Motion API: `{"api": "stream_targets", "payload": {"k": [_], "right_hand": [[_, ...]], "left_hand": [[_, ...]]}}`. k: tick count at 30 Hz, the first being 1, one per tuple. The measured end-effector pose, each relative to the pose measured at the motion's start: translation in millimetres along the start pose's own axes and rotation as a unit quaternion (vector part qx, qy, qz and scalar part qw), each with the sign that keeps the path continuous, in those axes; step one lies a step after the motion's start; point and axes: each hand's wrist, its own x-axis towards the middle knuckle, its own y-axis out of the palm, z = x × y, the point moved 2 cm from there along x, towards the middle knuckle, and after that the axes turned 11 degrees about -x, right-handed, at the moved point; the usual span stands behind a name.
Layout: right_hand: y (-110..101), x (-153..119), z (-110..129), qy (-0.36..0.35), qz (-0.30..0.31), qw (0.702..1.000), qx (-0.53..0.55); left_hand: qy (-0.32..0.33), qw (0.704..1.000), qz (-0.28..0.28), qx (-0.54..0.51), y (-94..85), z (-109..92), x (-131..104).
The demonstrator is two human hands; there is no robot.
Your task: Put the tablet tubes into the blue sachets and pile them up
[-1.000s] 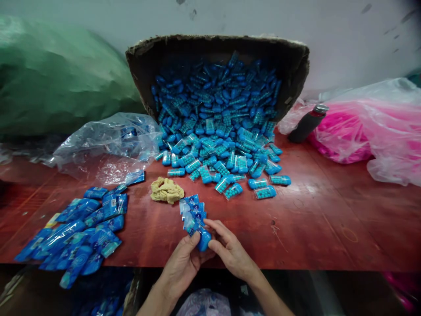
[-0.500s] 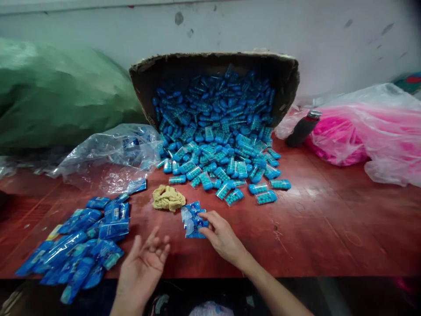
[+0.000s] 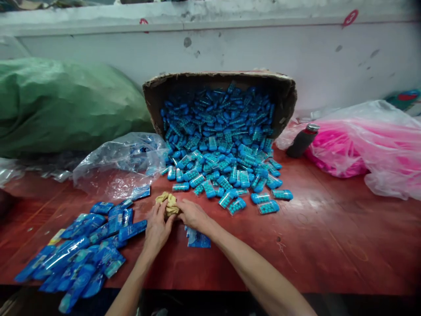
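A crumpled yellow cloth [image 3: 168, 203] lies in the middle of the table between both hands. My left hand [image 3: 158, 226] has its fingers curled on the cloth's left and near side. From the right, my right hand [image 3: 193, 214] pinches the same cloth. Below my right wrist, a few flat blue printed packets [image 3: 199, 239] lie on the table, partly hidden by the hand. Left of my left hand is a loose pile of sealed blue packets [image 3: 70, 259], with one packet [image 3: 133, 230] at its right edge close to the wrist.
A cardboard box [image 3: 289, 103] on its side spills many blue-capped clear containers of turquoise balls [image 3: 237, 205] onto the red table [image 3: 315, 245]. Around it are a clear plastic bag [image 3: 108, 162], a green sack [image 3: 66, 105], a dark bottle [image 3: 301, 142] and a pink-filled bag [image 3: 342, 149].
Both hands have moved forward onto the yellow cloth; the right has left the flat packets. A blue packet now lies at the pile's right edge. The view has tilted up slightly.
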Motion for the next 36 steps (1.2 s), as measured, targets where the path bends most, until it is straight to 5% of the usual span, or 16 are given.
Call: {"api": "stream_targets", "payload": {"k": [5, 9, 16, 21, 27, 31, 36], "right_hand": [[-10.1, -72.0, -17.2, 0.036, -0.009, 0.998, -0.048], [4.4, -105.0, -19.3, 0.097, -0.019, 0.990, -0.103], [15.9, -105.9, -16.9, 0.113, -0.075, 0.984, -0.116], [14.1, -106.7, -16.1, 0.123, -0.090, 0.982, -0.115], [9.9, -104.4, -13.1, 0.125, -0.081, 0.982, -0.116], [11.2, -104.6, -13.4, 0.135, -0.072, 0.981, -0.119], [18.4, -95.4, -13.4, 0.126, -0.095, 0.977, -0.140]], "left_hand": [[0.013, 0.998, -0.020, 0.057, 6.8, -0.5, -13.6], [0.006, 0.986, -0.053, 0.157, -4.6, -5.5, -29.3], [0.001, 0.963, -0.020, 0.268, -29.4, 28.2, -45.0], [0.041, 0.966, -0.082, 0.243, -37.1, 2.0, -56.9], [0.135, 0.986, -0.064, 0.072, -4.3, -55.1, -78.9], [0.095, 0.993, -0.018, 0.066, 15.8, -60.7, -82.7], [0.067, 0.993, 0.030, 0.096, 20.9, -54.6, -81.3]]}}
